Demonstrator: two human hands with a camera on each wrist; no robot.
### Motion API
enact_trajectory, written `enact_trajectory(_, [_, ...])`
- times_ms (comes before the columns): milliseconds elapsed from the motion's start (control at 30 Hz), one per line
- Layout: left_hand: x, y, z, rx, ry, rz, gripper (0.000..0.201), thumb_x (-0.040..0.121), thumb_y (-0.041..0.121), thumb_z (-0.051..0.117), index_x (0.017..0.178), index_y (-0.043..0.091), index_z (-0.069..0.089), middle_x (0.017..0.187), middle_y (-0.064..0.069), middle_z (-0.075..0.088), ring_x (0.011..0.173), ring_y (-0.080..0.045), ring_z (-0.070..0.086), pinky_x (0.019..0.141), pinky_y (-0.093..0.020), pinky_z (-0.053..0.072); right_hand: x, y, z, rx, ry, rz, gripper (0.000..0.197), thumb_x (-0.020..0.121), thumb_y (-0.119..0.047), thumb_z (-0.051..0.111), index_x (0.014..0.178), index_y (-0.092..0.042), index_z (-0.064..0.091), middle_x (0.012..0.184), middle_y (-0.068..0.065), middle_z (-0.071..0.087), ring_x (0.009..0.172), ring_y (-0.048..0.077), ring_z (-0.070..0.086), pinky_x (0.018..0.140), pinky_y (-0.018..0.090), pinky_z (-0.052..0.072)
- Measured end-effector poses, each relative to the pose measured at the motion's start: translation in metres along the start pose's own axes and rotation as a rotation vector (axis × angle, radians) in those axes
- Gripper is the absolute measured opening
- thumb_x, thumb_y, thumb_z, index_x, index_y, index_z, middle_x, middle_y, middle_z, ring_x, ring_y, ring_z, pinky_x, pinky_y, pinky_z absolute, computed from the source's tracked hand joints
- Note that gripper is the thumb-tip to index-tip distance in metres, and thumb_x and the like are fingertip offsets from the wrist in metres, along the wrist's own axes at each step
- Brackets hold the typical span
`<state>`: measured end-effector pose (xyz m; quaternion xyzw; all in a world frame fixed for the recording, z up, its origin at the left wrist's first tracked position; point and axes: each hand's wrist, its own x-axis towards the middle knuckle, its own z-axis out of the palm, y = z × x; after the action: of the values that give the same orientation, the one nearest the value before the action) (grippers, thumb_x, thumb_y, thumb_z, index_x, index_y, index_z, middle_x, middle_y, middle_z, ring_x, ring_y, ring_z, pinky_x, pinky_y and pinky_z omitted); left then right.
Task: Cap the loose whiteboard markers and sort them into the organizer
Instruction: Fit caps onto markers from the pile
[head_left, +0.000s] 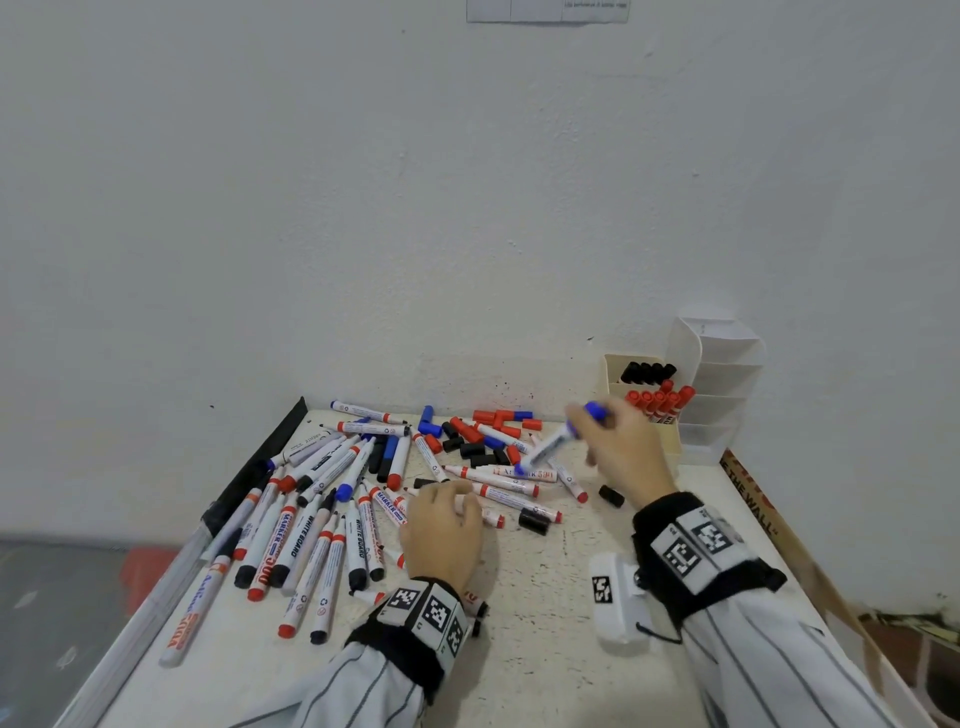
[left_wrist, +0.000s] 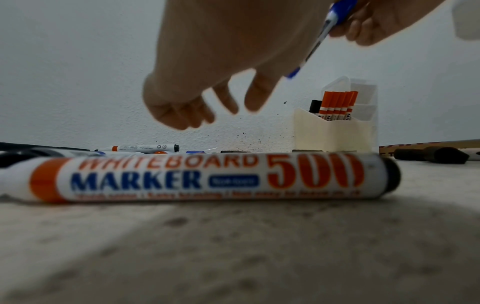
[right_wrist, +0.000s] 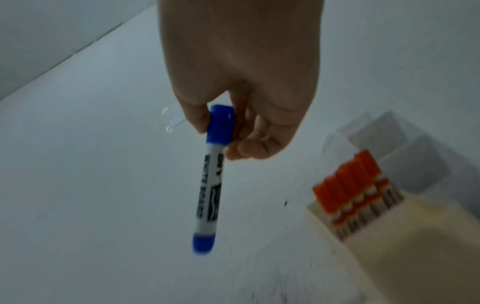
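My right hand (head_left: 592, 418) (right_wrist: 221, 131) pinches the blue cap of a capped blue whiteboard marker (head_left: 550, 447) (right_wrist: 209, 195), which hangs slanted above the table, left of the organizer. The cream organizer (head_left: 609, 374) (right_wrist: 389, 257) at the back right holds upright black markers (head_left: 647, 371) and red markers (head_left: 658, 402). My left hand (head_left: 449, 501) (left_wrist: 197, 109) hovers with loosely curled fingers over the marker pile (head_left: 322, 499) and holds nothing. Loose red, black and blue caps (head_left: 488, 441) lie behind it.
A white tiered holder (head_left: 722, 384) stands behind the cream organizer. Two black caps (head_left: 534, 519) lie near the table's middle. A cardboard strip (head_left: 753, 499) runs along the right edge, a black strip (head_left: 260, 462) along the left. A red "500" marker (left_wrist: 182, 179) lies under my left wrist.
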<state>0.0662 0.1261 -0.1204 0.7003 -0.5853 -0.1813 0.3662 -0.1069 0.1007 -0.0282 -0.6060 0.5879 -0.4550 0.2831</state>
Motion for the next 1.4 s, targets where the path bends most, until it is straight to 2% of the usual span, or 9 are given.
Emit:
enact_trajectory(167, [-0.004, -0.001, -0.001, 0.378, -0.228, -0.332, 0.054, 0.091, 0.038, 0.043, 0.139, 0.021, 0.026, 0.147, -0.012, 0.02, 0.136, -0.028, 0.021, 0.11, -0.045, 0.022, 0.039, -0.016, -0.074, 0.091, 0.603, -0.228, 0.009, 0.093, -0.024, 0.052, 0.092, -0.016, 0.049, 0.081, 0.004, 0.055, 0.063, 0.021, 0.052, 0.057, 0.026, 0.044])
enact_trajectory(233, [-0.004, -0.001, 0.0, 0.443, -0.283, -0.372, 0.058, 0.091, 0.039, 0.041, 0.142, 0.019, 0.022, 0.15, -0.014, 0.016, 0.138, -0.03, 0.018, 0.111, -0.046, 0.02, 0.049, -0.014, -0.103, 0.049, 0.806, -0.309, 0.016, 0.092, -0.02, 0.049, 0.099, -0.006, 0.052, 0.087, 0.007, 0.053, 0.071, 0.021, 0.05, 0.065, 0.023, 0.038])
enact_trajectory(333, [-0.006, 0.0, 0.0, 0.457, -0.247, -0.323, 0.051, 0.092, 0.035, 0.041, 0.139, 0.02, 0.027, 0.146, -0.012, 0.023, 0.133, -0.027, 0.027, 0.109, -0.041, 0.026, 0.058, -0.002, -0.137, -0.049, 0.925, -0.347, 0.026, 0.091, -0.016, 0.046, 0.104, 0.007, 0.05, 0.098, 0.02, 0.053, 0.08, 0.025, 0.049, 0.072, 0.016, 0.032])
enact_trajectory(467, [-0.009, 0.001, -0.003, 0.42, -0.155, -0.248, 0.034, 0.095, 0.031, 0.041, 0.127, 0.022, 0.039, 0.131, -0.005, 0.039, 0.12, -0.02, 0.04, 0.101, -0.034, 0.034, 0.065, 0.022, -0.148, -0.146, 0.841, -0.286, 0.023, 0.092, -0.011, 0.047, 0.107, 0.006, 0.05, 0.11, 0.026, 0.053, 0.095, 0.034, 0.052, 0.078, 0.019, 0.034])
enact_trajectory(600, [-0.008, 0.003, -0.004, 0.377, -0.143, -0.277, 0.032, 0.095, 0.025, 0.043, 0.126, 0.023, 0.041, 0.132, -0.002, 0.04, 0.12, -0.02, 0.043, 0.102, -0.035, 0.034, 0.075, 0.041, -0.142, -0.221, 0.675, -0.245, 0.021, 0.091, -0.009, 0.051, 0.108, 0.003, 0.054, 0.111, 0.023, 0.054, 0.099, 0.036, 0.054, 0.091, 0.041, 0.044])
enact_trajectory(733, [-0.009, 0.006, -0.007, 0.323, -0.138, -0.306, 0.035, 0.09, 0.021, 0.053, 0.123, 0.024, 0.042, 0.13, -0.005, 0.036, 0.114, -0.018, 0.047, 0.103, -0.034, 0.033, 0.084, 0.048, -0.133, -0.279, 0.572, -0.217, 0.022, 0.088, -0.005, 0.053, 0.109, 0.002, 0.059, 0.119, 0.024, 0.046, 0.102, 0.034, 0.053, 0.091, 0.03, 0.041])
enact_trajectory(1000, [-0.005, 0.003, -0.005, 0.309, -0.194, -0.405, 0.048, 0.087, 0.022, 0.058, 0.13, 0.023, 0.038, 0.132, -0.008, 0.035, 0.118, -0.02, 0.044, 0.108, -0.037, 0.031, 0.095, 0.064, -0.112, -0.384, 0.506, -0.194, 0.019, 0.084, 0.003, 0.056, 0.103, 0.002, 0.055, 0.102, 0.026, 0.058, 0.088, 0.04, 0.057, 0.085, 0.042, 0.043])
enact_trajectory(1200, [-0.001, -0.002, -0.001, 0.328, -0.202, -0.472, 0.039, 0.092, 0.023, 0.049, 0.13, 0.021, 0.037, 0.131, -0.007, 0.039, 0.12, -0.02, 0.043, 0.107, -0.039, 0.026, 0.092, 0.06, -0.103, -0.333, 0.344, -0.052, 0.04, 0.086, -0.001, 0.053, 0.126, -0.003, 0.05, 0.128, 0.022, 0.05, 0.117, 0.037, 0.047, 0.099, 0.041, 0.036])
enact_trajectory(1400, [0.007, -0.008, 0.0, 0.294, -0.175, -0.523, 0.038, 0.094, 0.024, 0.044, 0.131, 0.02, 0.039, 0.13, -0.002, 0.044, 0.12, -0.018, 0.045, 0.106, -0.042, 0.027, 0.074, 0.044, -0.085, -0.376, 0.52, -0.157, 0.03, 0.082, -0.001, 0.054, 0.111, 0.0, 0.056, 0.129, 0.02, 0.038, 0.122, 0.034, 0.034, 0.099, 0.038, 0.034])
